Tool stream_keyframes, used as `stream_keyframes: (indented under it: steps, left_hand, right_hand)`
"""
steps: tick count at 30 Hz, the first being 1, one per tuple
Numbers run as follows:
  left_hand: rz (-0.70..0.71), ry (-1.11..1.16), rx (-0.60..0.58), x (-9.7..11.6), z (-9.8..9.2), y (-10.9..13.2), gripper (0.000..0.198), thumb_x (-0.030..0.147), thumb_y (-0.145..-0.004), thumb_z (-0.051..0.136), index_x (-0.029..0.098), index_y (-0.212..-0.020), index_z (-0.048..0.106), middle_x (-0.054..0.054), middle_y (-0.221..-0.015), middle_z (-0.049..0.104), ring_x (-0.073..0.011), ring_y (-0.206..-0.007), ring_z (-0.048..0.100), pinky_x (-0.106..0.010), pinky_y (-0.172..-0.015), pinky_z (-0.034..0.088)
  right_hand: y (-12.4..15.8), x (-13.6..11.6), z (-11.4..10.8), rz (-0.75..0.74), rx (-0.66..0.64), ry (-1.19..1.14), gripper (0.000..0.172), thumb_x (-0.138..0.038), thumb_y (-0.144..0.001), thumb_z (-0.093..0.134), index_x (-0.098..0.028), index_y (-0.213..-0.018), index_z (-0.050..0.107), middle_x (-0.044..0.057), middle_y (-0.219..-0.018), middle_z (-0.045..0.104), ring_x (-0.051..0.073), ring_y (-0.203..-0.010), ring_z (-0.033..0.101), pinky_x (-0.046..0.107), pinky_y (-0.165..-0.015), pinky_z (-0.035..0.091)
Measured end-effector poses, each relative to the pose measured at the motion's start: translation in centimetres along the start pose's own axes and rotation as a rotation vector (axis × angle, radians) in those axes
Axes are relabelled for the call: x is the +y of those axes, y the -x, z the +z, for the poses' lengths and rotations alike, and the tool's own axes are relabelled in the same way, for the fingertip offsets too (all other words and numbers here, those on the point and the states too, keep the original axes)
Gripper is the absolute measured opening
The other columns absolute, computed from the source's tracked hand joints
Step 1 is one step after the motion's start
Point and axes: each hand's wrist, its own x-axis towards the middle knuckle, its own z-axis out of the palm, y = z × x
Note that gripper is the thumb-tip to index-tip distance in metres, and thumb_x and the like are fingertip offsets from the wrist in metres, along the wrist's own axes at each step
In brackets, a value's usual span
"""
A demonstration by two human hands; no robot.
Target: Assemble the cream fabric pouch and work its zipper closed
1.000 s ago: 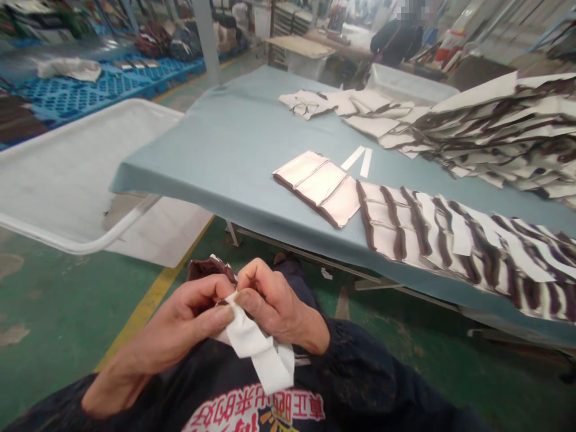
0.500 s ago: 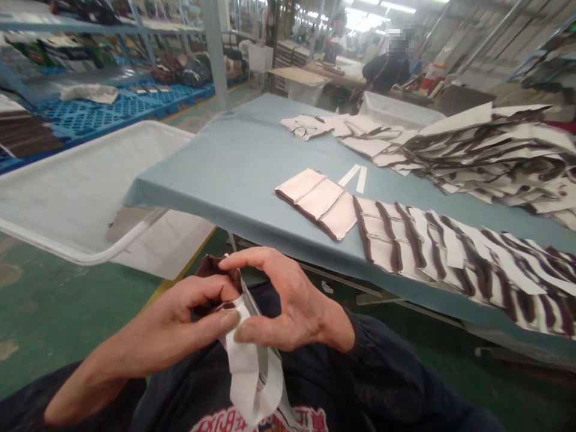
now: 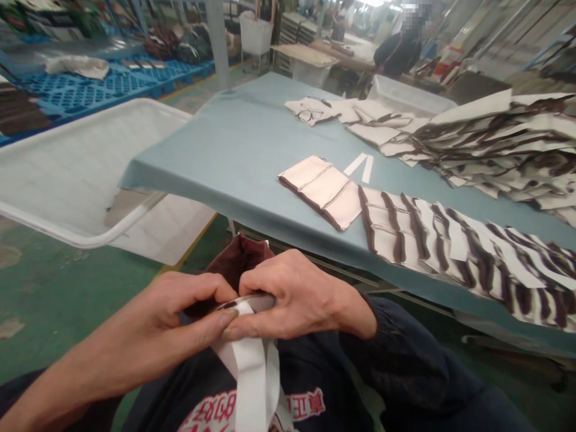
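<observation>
From here, the left hand (image 3: 182, 315) and right hand (image 3: 299, 294) have fingers clamped on brown-and-white fabric (image 3: 231, 264) at the worker's twelve o'clock, short of the tabletop (image 3: 216, 153), probably keeping the white strip (image 3: 251, 378) aligned

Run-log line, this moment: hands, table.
left hand: pinching brown fabric piece with white strip | right hand: pinching same piece | grey-blue cloth-covered table: overlapping brown-and-cream fabric pieces in a row

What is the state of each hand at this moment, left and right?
Left hand: closed, pinching the brown-and-white piece between thumb and fingers.
Right hand: closed, pinching the same piece close beside the left.
</observation>
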Motion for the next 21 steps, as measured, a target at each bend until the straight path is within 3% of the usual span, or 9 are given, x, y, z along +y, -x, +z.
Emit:
stream_keyframes:
  steps: [6, 13, 18, 21]
  left_hand:
    - [0.019, -0.034, 0.044, -0.3, 0.3, 0.0, 0.026, 0.034, -0.104, 0.073, 0.027, -0.080, 0.081, 0.005, -0.061, 0.071, -0.0130, -0.048, 0.060, -0.018, -0.045, 0.043]
    - [0.147, -0.145, 0.072, -0.8, 0.4, 0.8, 0.016, 0.028, -0.112, 0.071, 0.032, -0.101, 0.081, 0.010, -0.076, 0.081, -0.0090, -0.055, 0.072, -0.013, -0.056, 0.048]
    - [0.232, -0.338, 0.071, -1.4, 1.0, 1.8, 0.017, 0.026, -0.123, 0.054, 0.033, -0.123, 0.069, 0.009, -0.090, 0.083, -0.0109, -0.066, 0.079, -0.013, -0.066, 0.057]
    - [0.300, -0.466, 0.108, -1.4, 1.7, 1.8, 0.021, 0.027, -0.128, 0.043, 0.032, -0.127, 0.064, 0.009, -0.091, 0.084, -0.0108, -0.068, 0.082, -0.015, -0.068, 0.059]
  right_hand:
    - [-0.1, -0.6, -1.2, 0.141, -0.120, 0.013, 0.037, -0.044, -0.105, 0.089, -0.024, -0.082, 0.067, -0.008, -0.070, 0.058, 0.011, -0.062, 0.051, 0.029, -0.064, 0.030]
    - [-0.3, -1.3, -1.6, 0.127, -0.100, 0.076, 0.035, -0.017, -0.100, 0.091, -0.025, -0.077, 0.066, -0.008, -0.067, 0.061, 0.012, -0.061, 0.050, 0.032, -0.063, 0.029]
    - [-0.4, -1.9, -2.0, 0.154, -0.226, 0.279, 0.028, -0.028, -0.109, 0.081, -0.024, -0.085, 0.067, -0.004, -0.075, 0.068, 0.015, -0.068, 0.054, 0.032, -0.062, 0.026]
    - [-0.2, -1.3, -1.8, 0.154, -0.236, 0.235, 0.023, -0.025, -0.107, 0.079, -0.023, -0.088, 0.067, -0.005, -0.076, 0.065, 0.014, -0.070, 0.052, 0.030, -0.063, 0.029]
